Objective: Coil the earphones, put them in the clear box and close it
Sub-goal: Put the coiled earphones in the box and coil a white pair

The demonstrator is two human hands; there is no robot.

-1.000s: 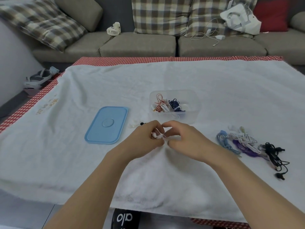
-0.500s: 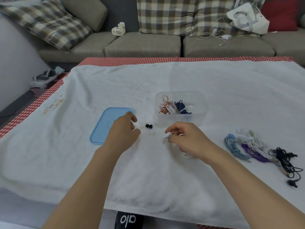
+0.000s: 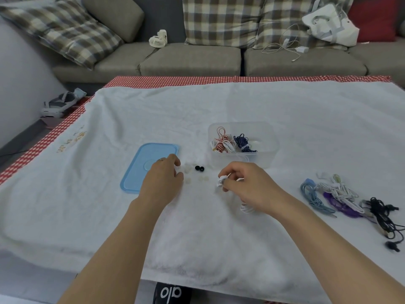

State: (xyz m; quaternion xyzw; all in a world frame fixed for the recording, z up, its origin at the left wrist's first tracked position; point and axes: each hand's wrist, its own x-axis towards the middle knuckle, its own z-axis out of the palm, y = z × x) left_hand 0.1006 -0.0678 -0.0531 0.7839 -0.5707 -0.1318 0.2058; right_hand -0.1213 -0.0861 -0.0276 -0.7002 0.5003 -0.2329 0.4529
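Fingers (image 3: 225,182) of right hand (image 3: 254,189) curled, pinching white earphones (image 3: 221,180); loop of their cord showing under the wrist. Left hand (image 3: 163,181) resting knuckles-up on the white towel (image 3: 306,110) over the worktop, fingers bent, whether gripping anything cannot tell; just beside small black ear tips (image 3: 199,168) and pale ones (image 3: 203,178). Clear box (image 3: 268,137) open behind the hands, holding coiled red-and-white (image 3: 220,142), white (image 3: 229,147) and dark blue sets (image 3: 242,143). Blue lid (image 3: 140,170) flat at left, partly under left hand. Uncoiled pile (image 3: 341,198) well right: light blue, white, purple, black.
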